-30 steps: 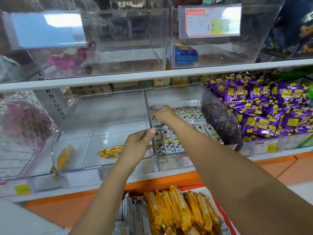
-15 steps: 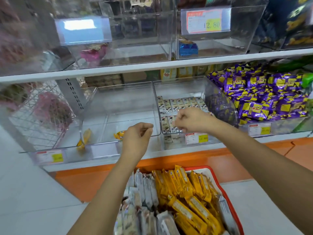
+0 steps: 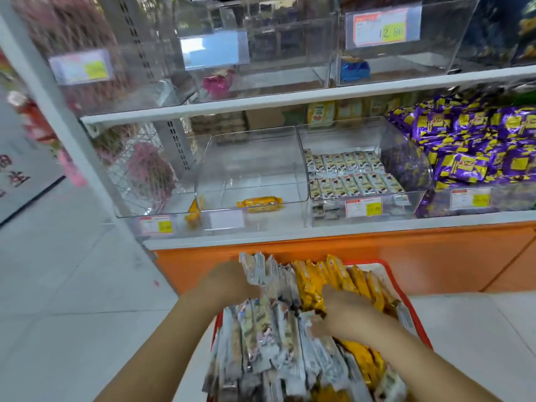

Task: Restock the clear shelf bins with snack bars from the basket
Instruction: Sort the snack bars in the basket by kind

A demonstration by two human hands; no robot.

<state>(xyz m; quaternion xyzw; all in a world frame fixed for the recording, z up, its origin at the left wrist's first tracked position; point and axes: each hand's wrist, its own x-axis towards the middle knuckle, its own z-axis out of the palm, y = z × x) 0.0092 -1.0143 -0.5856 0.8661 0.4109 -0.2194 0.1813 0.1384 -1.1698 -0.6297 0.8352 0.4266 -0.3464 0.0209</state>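
Left hand (image 3: pixel 232 284) lies against the silver bars (image 3: pixel 261 323) at the far left of the basket (image 3: pixel 406 297), right hand (image 3: pixel 345 313) nearer the yellow bars (image 3: pixel 313 282); bars run near-to-far. Blur hides whether either hand's fingers grip. The near-empty bin (image 3: pixel 252 158) stands beyond.

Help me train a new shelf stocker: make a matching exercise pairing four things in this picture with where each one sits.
Things
1. blue pack
2. purple packs
3. yellow bar lying flat
4. silver-wrapped bars

Places
A. red basket
B. upper-shelf bin
C. lower shelf, far right
D. nearly empty lower bin

Pairs: 1-B, 2-C, 3-D, 4-A.
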